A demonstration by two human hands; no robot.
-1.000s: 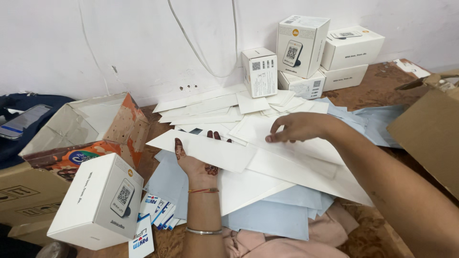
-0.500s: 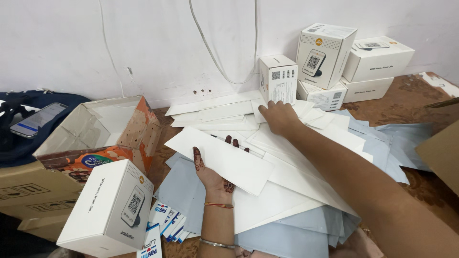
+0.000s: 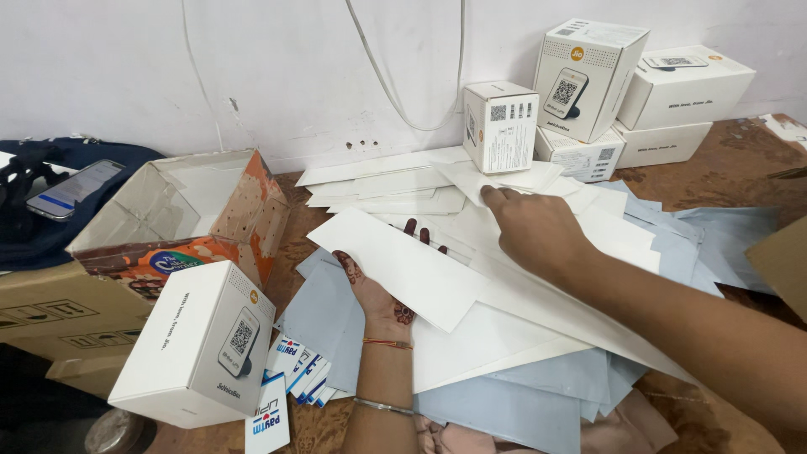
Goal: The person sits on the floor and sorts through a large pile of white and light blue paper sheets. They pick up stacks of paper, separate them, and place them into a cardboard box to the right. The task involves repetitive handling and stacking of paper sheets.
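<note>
My left hand [image 3: 376, 294] holds a long white envelope [image 3: 403, 267] from beneath, thumb at its left edge and fingertips showing past its far edge. It wears a thread and a bangle at the wrist. My right hand [image 3: 538, 229] reaches across from the right and rests palm down on the heap of white envelopes [image 3: 395, 187], fingertips touching one just in front of a small white box [image 3: 500, 126]. Pale blue envelopes [image 3: 672, 244] lie under and beside the white ones.
An open orange-printed carton [image 3: 210, 206] stands at left, a white device box [image 3: 197, 345] in front of it, small printed cards [image 3: 290, 378] beside that. More white boxes [image 3: 605, 84] are stacked against the wall. A phone [image 3: 71, 189] lies on dark cloth; brown cardboard [image 3: 782, 261] is at right.
My right hand went from the middle of the heap toward the small white box, then drew back a little. My left hand keeps its hold on the long envelope.
</note>
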